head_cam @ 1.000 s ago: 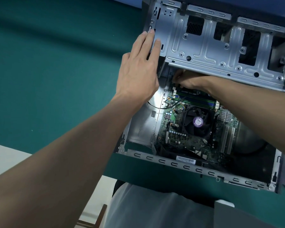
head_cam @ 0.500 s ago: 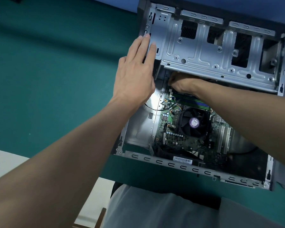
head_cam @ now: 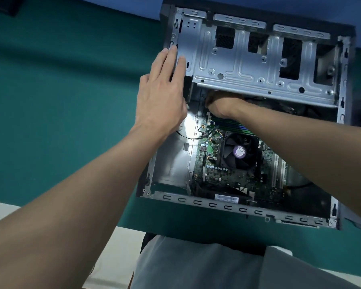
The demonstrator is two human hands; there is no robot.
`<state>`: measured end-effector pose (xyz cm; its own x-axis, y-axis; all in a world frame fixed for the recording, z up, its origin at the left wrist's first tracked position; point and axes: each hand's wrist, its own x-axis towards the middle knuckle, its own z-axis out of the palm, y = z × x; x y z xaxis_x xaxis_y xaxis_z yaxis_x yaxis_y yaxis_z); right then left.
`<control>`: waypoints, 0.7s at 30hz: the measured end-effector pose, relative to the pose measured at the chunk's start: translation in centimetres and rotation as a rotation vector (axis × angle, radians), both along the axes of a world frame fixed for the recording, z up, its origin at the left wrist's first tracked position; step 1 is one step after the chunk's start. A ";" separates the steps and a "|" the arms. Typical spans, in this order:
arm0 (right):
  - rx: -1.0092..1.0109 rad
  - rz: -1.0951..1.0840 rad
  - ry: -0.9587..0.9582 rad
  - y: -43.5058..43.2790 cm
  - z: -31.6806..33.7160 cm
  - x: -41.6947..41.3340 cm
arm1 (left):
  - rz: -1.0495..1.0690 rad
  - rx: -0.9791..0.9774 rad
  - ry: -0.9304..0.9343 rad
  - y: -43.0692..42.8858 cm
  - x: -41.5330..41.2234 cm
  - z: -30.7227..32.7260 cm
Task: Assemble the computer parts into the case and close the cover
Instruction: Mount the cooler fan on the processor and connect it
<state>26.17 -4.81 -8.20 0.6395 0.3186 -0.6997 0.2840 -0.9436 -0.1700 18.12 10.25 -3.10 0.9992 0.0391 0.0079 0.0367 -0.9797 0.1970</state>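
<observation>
Green table [head_cam: 61, 101] on the left is bare, lots of free room there. Left hand [head_cam: 163, 94] lies flat, fingers straight and together, pressed on the left edge of the drive cage [head_cam: 248, 65], gripping nothing, prob. steadying it. Case [head_cam: 227, 205] lies on its side on the table, cover off and not in view. Inside: motherboard [head_cam: 217, 176] seated, CPU fan [head_cam: 239, 152] mounted, RAM strips next to it. Right hand [head_cam: 221, 103] reaches under the cage lip w/ fingertips hidden, so can't tell if they're curled on anything. Judging: approx mid-task, cabling or cage seating left, then cover. Gap under cage is tight, sheet-metal edges near both wrists; loose black wire by left wrist could snag.
</observation>
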 end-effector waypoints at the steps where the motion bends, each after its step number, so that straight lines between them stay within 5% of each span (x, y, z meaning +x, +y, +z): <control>1: 0.021 0.016 -0.045 -0.3 0.0 -0.4 | -0.001 0.007 -0.002 0.0 0.0 0.0; 11: 0.279 0.020 -0.381 -10.5 4.8 -7.1 | -0.037 0.102 0.023 -0.2 -0.3 -0.2; 16: 0.117 0.039 -0.156 -14.8 6.9 -11.5 | -0.043 0.197 0.061 -1.6 -1.0 0.5; 21: -0.048 0.129 0.021 -15.3 5.4 -13.0 | -0.067 0.037 0.089 -6.8 -6.2 0.7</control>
